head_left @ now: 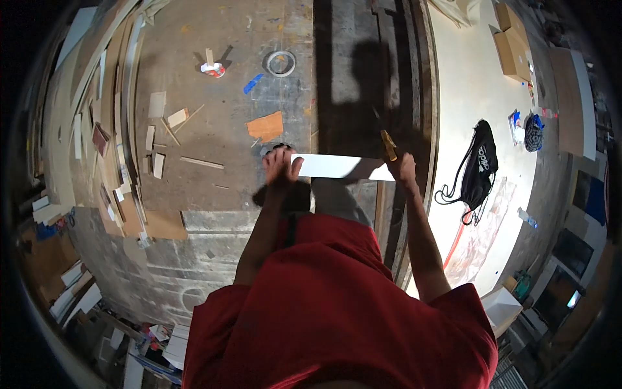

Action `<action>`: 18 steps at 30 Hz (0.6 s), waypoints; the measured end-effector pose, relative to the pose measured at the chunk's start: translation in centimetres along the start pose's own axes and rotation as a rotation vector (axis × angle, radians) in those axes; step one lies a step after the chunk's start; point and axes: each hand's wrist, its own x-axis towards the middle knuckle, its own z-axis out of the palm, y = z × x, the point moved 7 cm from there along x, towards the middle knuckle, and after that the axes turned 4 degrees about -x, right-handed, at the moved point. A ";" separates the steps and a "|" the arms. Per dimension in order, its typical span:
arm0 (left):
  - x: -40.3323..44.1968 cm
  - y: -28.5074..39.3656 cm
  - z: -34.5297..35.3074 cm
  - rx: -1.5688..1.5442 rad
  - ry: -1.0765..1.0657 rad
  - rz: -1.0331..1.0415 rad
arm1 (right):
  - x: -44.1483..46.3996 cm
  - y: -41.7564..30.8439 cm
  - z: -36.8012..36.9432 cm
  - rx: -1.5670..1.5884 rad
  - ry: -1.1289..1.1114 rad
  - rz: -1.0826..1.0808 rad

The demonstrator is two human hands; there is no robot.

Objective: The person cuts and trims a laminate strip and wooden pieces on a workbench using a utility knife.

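A long white board (334, 166) lies crosswise at the table edge in front of my red shirt. My left hand (280, 165) presses on its left end, fingers bent over it, beside a dark object that is partly hidden. At the board's right end is my right hand (403, 170), its fingers closed. A yellow-handled tool (389, 146) with a thin pointed blade rises from that hand and points forward. Whether the right fingers also touch the board is hard to tell. Shadow covers part of the board's right half.
On the grey table (220, 129) are wood scraps, an orange-brown piece (265, 126), a tape roll (280, 63), a blue item (253, 83) and a red-and-white container (213, 69). A black drawstring bag (479, 168) lies on the white surface at right. Long strips stand at left.
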 end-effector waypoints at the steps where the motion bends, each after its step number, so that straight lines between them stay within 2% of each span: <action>1: 0.5 0.6 -0.7 0.029 -0.012 0.015 | -0.4 -1.5 -1.0 0.003 0.114 -0.037; 2: 0.7 0.7 -0.8 0.058 -0.023 0.032 | -0.9 -2.6 -1.2 0.001 0.117 -0.035; 4: 1.0 0.5 -1.0 0.094 -0.045 0.036 | -2.7 -4.7 -3.2 0.130 0.301 -0.004; 5: 1.0 0.1 -0.8 0.133 -0.063 0.038 | -3.6 -5.9 -4.2 0.140 0.256 0.057; 8: 1.0 -1.9 -1.8 0.141 0.031 0.046 | -6.0 -7.5 -5.8 0.277 0.414 -0.033; 9: 1.1 -2.3 -2.9 0.205 0.108 0.087 | -7.1 -9.0 -7.2 0.331 0.462 -0.122; 10: 0.8 -3.3 -3.3 0.207 0.112 0.089 | -7.8 -8.7 -7.2 0.319 0.460 0.088; 12: -0.1 -6.9 -3.4 0.130 0.041 -0.028 | -8.9 -8.1 -7.6 0.353 0.536 0.106; 13: 0.5 -7.1 -5.9 0.112 0.130 0.087 | -9.1 -8.0 -7.8 0.349 0.544 0.107; 15: 0.3 -10.8 -8.5 0.059 -0.033 -0.076 | -10.2 -7.3 -8.2 0.407 0.645 0.178; 18: -0.3 -15.9 -12.9 0.071 0.016 -0.046 | -9.9 -8.6 -7.8 0.476 0.660 0.229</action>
